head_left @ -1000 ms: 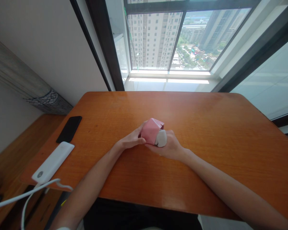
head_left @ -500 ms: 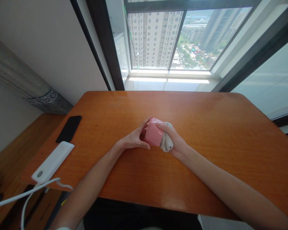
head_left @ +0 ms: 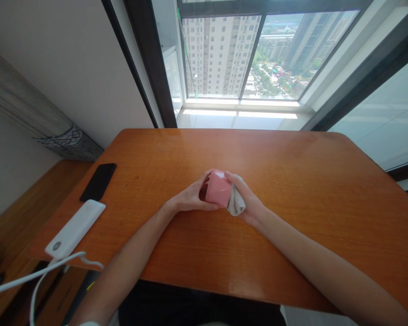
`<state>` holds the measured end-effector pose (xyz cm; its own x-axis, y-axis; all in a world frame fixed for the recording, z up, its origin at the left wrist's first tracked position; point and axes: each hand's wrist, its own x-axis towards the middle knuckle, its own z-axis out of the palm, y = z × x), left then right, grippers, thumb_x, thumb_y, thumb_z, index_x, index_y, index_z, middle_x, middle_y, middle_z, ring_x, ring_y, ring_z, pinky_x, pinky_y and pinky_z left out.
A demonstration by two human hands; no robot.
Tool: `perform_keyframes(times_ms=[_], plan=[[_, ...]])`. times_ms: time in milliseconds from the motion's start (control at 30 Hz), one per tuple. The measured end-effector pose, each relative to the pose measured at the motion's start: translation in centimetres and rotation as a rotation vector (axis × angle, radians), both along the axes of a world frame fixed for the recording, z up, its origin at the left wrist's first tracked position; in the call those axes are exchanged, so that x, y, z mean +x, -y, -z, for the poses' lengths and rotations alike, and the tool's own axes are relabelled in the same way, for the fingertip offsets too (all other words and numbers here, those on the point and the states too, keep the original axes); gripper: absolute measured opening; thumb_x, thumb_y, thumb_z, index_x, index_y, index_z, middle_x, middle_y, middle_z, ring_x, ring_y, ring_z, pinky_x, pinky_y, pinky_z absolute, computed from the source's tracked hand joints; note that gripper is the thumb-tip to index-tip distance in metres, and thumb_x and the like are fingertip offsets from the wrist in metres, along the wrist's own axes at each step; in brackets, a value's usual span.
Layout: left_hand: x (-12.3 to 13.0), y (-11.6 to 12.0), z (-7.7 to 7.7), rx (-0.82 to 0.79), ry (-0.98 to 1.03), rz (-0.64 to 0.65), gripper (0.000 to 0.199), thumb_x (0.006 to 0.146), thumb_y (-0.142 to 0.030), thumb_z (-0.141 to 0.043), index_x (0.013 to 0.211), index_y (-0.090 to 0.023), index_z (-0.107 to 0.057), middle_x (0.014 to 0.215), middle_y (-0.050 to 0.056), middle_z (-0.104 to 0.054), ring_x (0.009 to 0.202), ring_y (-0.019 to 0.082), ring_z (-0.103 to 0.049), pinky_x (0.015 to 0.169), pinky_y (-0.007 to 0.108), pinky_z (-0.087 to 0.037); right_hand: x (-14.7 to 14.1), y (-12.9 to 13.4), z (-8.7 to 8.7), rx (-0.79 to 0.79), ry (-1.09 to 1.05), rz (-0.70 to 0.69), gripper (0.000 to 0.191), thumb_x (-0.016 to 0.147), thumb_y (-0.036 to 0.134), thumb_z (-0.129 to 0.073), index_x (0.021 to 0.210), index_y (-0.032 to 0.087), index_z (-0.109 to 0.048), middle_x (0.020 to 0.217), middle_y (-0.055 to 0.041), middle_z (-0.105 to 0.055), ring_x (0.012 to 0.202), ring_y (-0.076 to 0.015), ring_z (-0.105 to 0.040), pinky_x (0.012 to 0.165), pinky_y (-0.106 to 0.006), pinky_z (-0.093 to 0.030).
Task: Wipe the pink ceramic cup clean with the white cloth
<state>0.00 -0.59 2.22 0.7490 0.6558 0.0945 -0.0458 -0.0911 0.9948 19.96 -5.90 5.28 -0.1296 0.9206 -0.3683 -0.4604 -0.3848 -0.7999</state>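
1. The pink container [head_left: 218,189] sits at the middle of the table, held up just above the wood between both hands. Its flat, angular faces and crisp edges suggest a stiff, light shell, probably plastic, though the material cannot be settled from this view. A dark hollow shows at its left end, so it looks open there, but what lies inside cannot be made out.
2. The grey cloth [head_left: 236,203] bunches against the container's right end and hangs in soft folds. It looks limp and light, likely to bunch under the fingers and give little firm purchase.
3. The left hand [head_left: 190,199] is curled around the container's left end, with the fingers closed over its far side. The flat faces look like the surest place to hold, and the smooth surface may slip a little.
4. The right hand [head_left: 245,201] is closed over the container's right end and the cloth together, with the fingers lying across the pink top. Both forearms rest toward the table's near edge.
5. The orange wooden table [head_left: 292,235] has a smooth, glossy top. Toward its left edge lie a black phone [head_left: 98,182] and, nearer, a white power bank [head_left: 75,229], with a white cable [head_left: 30,281] running off its near end.
6. Beyond the far edge, a large window [head_left: 221,56] looks out on a tower block [head_left: 221,54].
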Motion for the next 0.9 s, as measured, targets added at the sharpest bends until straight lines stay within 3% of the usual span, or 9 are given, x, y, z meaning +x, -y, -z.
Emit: perform_keyframes(times_ms=[133,333,500,700,900], plan=[[-0.4,-0.2,0.3,0.030,-0.036,-0.004,0.107,0.078,-0.048,-0.097,0.165,-0.025,-0.040,0.157,0.017,-0.061,0.143,0.039,-0.062,0.119,0.054,-0.053,-0.1,0.3,-0.3,0.094,0.096,0.027,0.052,0.073,0.068,-0.095,0.089,0.022,-0.076,0.078,-0.0025,-0.074,0.065,-0.0173,-0.062,0.059,-0.030,-0.051],[-1.0,-0.5,0.4,0.087,-0.148,-0.033,0.103,0.077,-0.056,-0.095,0.162,-0.023,-0.047,0.155,0.014,-0.064,0.142,0.041,-0.062,0.121,0.054,-0.051,0.4,0.6,0.0,0.306,0.390,-0.003,0.052,0.079,0.069,-0.090,0.084,0.021,-0.070,0.075,-0.0012,-0.068,0.067,-0.0166,-0.057,0.061,-0.029,-0.048],[-1.2,-0.6,0.6,0.069,-0.154,-0.027,0.105,0.078,-0.069,-0.089,0.162,-0.021,-0.048,0.150,0.015,-0.068,0.140,0.042,-0.062,0.121,0.055,-0.051,0.5,0.8,-0.5,0.435,0.574,-0.092,0.053,0.078,0.064,-0.090,0.067,0.022,-0.060,0.062,0.0019,-0.054,0.059,-0.0137,-0.045,0.052,-0.028,-0.040],[-1.0,-0.6,0.5,0.063,-0.119,0.013,0.090,0.085,-0.076,-0.081,0.152,-0.019,-0.061,0.150,0.016,-0.070,0.142,0.042,-0.062,0.122,0.051,-0.049,0.5,1.4,-0.2,0.553,0.656,-0.171,0.053,0.082,0.062,-0.089,0.067,0.023,-0.057,0.065,0.0010,-0.053,0.061,-0.0144,-0.045,0.052,-0.029,-0.039],[-0.9,-0.7,0.3,0.079,-0.081,0.029,0.096,0.085,-0.082,-0.075,0.153,-0.016,-0.061,0.143,0.017,-0.074,0.140,0.043,-0.063,0.121,0.051,-0.050,1.0,1.2,0.5,0.769,0.816,-0.257,0.053,0.086,0.059,-0.086,0.061,0.023,-0.055,0.056,0.0032,-0.051,0.052,-0.0121,-0.042,0.050,-0.029,-0.033]])
